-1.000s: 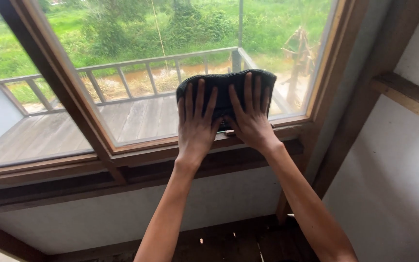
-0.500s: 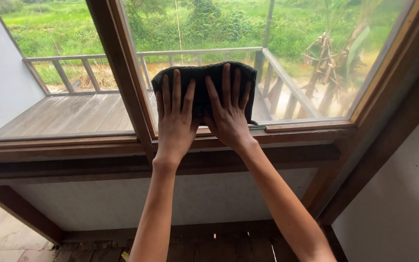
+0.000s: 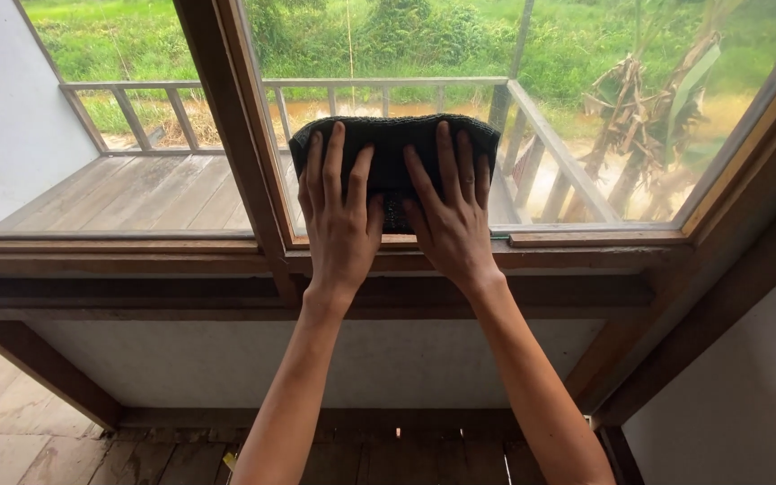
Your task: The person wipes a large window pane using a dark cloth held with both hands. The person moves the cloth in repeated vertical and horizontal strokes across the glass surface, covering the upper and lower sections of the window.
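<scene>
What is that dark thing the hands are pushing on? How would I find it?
Look at the big wooden-framed window, then down to the bottom of its right-hand pane. There a dark folded cloth lies flat on the glass under the left hand and right hand. It is the only dark, soft thing there.

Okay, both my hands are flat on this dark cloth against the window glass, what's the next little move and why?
Probably slide the dark cloth sideways toward the right: it sits low on the pane beside the wooden upright, left hand and right hand pressing it flat, and most of the glass lies that way.
</scene>
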